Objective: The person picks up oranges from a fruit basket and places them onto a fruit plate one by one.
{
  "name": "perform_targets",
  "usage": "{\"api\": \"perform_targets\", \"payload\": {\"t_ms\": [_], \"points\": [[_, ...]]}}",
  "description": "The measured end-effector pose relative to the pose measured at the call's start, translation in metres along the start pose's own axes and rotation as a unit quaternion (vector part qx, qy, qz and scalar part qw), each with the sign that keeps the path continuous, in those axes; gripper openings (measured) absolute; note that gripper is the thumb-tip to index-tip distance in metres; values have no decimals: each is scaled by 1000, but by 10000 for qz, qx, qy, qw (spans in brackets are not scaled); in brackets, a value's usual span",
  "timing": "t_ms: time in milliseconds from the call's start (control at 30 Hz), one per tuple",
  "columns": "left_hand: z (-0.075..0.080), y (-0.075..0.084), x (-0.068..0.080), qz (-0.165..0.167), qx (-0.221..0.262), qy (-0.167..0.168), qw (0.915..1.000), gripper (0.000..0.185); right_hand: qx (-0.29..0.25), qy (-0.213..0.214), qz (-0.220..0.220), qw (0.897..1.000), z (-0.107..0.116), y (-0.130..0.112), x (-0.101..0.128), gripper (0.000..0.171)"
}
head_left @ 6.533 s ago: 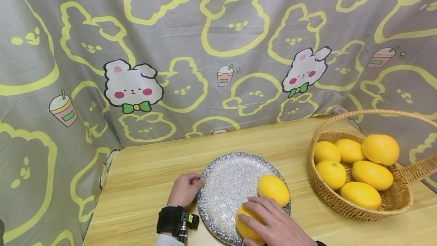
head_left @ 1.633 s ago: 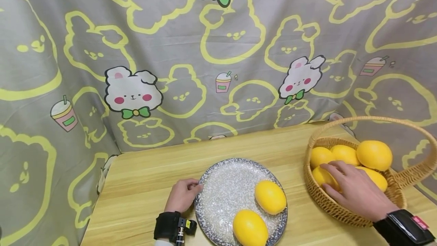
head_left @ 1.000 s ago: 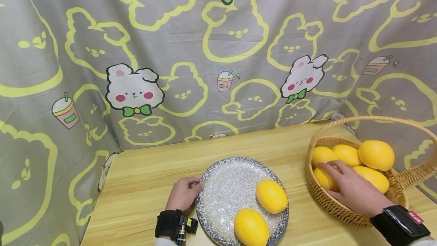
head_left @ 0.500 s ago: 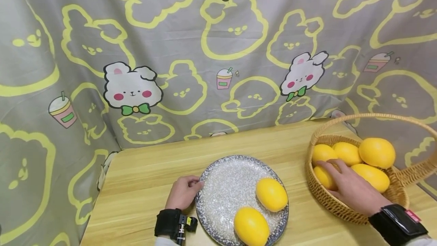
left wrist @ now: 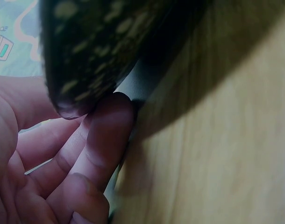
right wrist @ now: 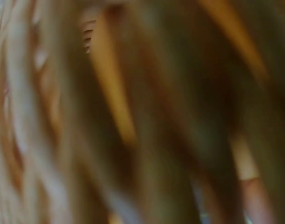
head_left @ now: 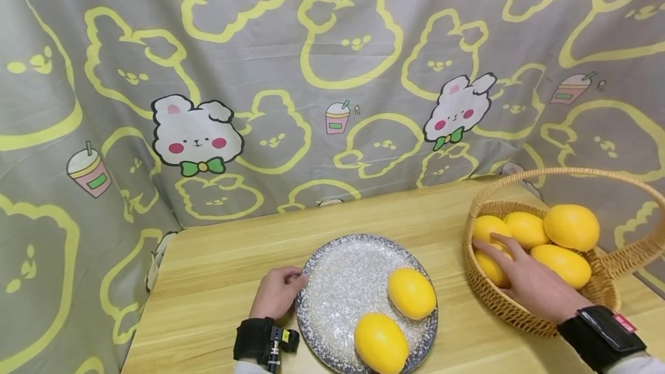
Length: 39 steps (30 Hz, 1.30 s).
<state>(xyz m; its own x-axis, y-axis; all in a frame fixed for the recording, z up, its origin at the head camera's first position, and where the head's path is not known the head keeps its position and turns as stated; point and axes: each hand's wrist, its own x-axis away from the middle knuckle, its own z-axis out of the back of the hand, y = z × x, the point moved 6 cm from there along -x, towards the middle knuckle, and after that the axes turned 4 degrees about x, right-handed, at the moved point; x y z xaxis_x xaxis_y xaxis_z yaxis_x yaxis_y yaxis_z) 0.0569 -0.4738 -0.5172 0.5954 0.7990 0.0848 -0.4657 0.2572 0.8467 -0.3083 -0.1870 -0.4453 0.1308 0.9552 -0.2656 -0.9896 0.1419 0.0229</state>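
Observation:
My left hand point(head_left: 279, 292) pinches the left rim of a round speckled grey plate point(head_left: 332, 281); in the left wrist view, fingers lie under the plate's edge point(left wrist: 86, 56). Two smooth, oval yellow fruits rest on the plate, one at the right point(head_left: 412, 293) and one nearer the front point(head_left: 381, 343). Inside a wicker basket point(head_left: 483, 287), my right hand point(head_left: 535, 281) grips a yellow fruit point(head_left: 490, 265) at the left side, fingers curled over it. My palm hides part of that fruit. Basket weave point(right wrist: 180, 116) fills the right wrist view, blurred.
Several more yellow fruits point(head_left: 571, 227) lie in the basket, whose tall handle point(head_left: 587, 172) arches over them. Plate and basket stand on a light wooden table point(head_left: 208, 281). Behind hangs a grey curtain point(head_left: 280, 56) with cartoon prints.
Since the oldest frame, my right hand has let go of the front fruit on the plate and moved right into the basket, onto another fruit. My left hand keeps its place.

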Motion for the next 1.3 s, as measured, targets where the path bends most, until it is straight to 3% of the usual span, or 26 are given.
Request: {"api": "perform_targets", "payload": {"t_ms": [267,1033,1300], "points": [[1,0,0,-39,22,28,10000,31,-45,201,114,9997,3,0,-3,82],[2,4,1,-26,9,94,10000,31,57,474,165,9987,5,1,-4,81],[1,4,2,-47,-18,72,10000,30,0,422,-88,9991,1,3,0,80]]}}
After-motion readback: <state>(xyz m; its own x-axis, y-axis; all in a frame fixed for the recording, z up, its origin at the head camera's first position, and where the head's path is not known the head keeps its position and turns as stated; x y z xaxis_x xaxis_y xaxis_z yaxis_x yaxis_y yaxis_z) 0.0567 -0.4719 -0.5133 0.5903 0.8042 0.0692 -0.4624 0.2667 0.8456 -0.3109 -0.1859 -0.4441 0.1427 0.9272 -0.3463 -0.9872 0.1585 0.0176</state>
